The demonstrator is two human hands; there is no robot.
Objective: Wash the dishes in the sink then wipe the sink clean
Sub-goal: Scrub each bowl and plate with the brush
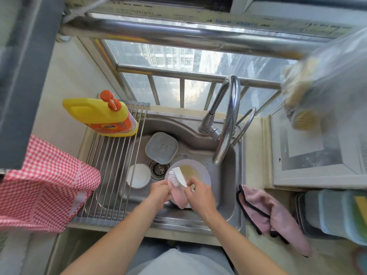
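In the steel sink [228,195] lies a round pale plate [200,171] smeared with brown residue. My right hand [198,192] grips a white dish brush [178,176], its bristles at the plate's left rim. My left hand [160,192] holds a pink dish [178,197] at the plate's near edge; how far the pink piece reaches under my hands is hidden. A small white bowl [139,175] stands left of the drain [159,169]. A grey-blue squarish container [161,147] rests behind the drain.
A yellow detergent bottle [101,116] lies on the roll-up drying rack [111,175] over the sink's left side. The curved faucet [228,120] arches over the plate. A pink cloth [274,217] lies on the right counter. A red checked cloth [39,185] hangs at left.
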